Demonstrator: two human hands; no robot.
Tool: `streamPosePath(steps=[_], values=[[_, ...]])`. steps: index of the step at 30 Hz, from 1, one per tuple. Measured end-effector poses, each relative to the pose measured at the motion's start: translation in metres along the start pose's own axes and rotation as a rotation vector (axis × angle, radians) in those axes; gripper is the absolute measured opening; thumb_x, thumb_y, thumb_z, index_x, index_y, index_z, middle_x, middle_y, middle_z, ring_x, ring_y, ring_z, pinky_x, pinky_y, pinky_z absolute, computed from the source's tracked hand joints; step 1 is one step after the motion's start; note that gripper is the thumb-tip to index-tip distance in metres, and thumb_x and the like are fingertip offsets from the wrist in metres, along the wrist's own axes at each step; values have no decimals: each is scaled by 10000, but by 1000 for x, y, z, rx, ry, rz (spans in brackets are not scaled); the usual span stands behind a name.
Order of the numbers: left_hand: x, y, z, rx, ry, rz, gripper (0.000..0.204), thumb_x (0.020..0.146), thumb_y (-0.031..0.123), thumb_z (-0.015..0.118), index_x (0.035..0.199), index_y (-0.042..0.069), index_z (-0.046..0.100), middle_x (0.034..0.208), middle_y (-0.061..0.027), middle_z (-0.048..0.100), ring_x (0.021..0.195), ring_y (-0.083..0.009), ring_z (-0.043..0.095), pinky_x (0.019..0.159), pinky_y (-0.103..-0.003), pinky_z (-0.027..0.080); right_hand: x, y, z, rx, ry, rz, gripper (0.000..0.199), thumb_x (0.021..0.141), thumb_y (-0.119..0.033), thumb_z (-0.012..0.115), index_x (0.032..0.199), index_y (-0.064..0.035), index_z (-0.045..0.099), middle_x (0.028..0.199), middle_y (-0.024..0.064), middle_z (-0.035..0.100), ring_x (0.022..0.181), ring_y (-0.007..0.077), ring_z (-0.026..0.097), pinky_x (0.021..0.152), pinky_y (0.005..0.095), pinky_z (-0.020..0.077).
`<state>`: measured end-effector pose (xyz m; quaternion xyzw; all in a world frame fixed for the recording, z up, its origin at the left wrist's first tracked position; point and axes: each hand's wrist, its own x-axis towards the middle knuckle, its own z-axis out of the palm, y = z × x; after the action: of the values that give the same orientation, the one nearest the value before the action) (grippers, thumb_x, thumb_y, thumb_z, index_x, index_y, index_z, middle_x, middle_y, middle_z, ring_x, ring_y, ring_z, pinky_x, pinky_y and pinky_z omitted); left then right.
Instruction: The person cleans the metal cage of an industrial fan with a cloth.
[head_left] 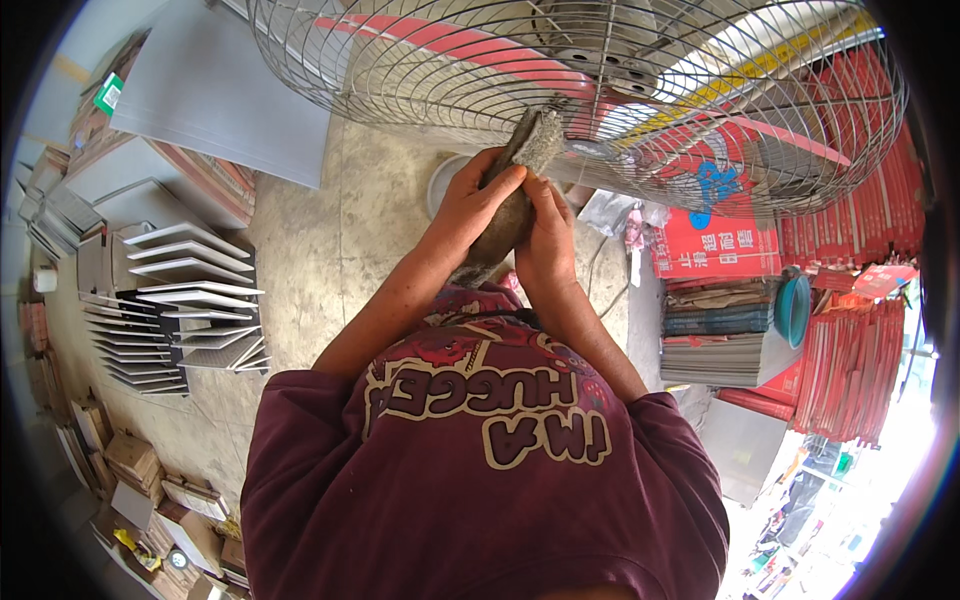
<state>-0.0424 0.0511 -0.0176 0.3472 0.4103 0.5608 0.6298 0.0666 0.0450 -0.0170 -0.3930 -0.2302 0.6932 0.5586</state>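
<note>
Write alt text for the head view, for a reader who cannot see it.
Both hands, left hand and right hand, grip a dirty grey cloth held up against the wire guard of a large fan. Below are the person's maroon shirt, a concrete floor and red stacked books to the right.

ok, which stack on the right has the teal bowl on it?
The low flat stack of grey and brown books beside the upright red ones; the teal bowl leans at its right end, unlike the red stacks.

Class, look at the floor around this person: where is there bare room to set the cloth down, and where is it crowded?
Bare concrete floor lies between the grey tile racks and the left hand. Right of the right hand, red stacked packs crowd it; the fan guard hangs above.
</note>
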Motion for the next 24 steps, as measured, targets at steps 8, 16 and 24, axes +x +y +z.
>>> streamPosePath(steps=[8, 16, 24], values=[[3, -14, -9, -15, 18, 6, 354, 886, 256, 611, 1103, -19, 564, 950, -55, 605, 852, -96, 546, 743, -239, 448, 3, 5, -2, -14, 2, 50, 256, 888, -220, 587, 1065, -35, 586, 1003, 35, 603, 922, 137, 564, 812, 277, 453], [9, -17, 1, -41, -75, -62, 308, 896, 247, 601, 1081, 2, 574, 926, -38, 608, 837, -84, 549, 727, -237, 449, -2, 1, -7, 26, 86, 10, 241, 899, -232, 583, 1057, -50, 580, 983, 25, 606, 898, 131, 567, 798, 269, 453], [2, 13, 17, 78, -123, 205, 334, 901, 257, 604, 1100, -8, 558, 922, -34, 612, 845, -77, 529, 741, -232, 438, -15, -22, 9, -108, -53, -225, 239, 931, -221, 550, 1089, -42, 566, 1021, 25, 605, 933, 96, 553, 826, 247, 433]])
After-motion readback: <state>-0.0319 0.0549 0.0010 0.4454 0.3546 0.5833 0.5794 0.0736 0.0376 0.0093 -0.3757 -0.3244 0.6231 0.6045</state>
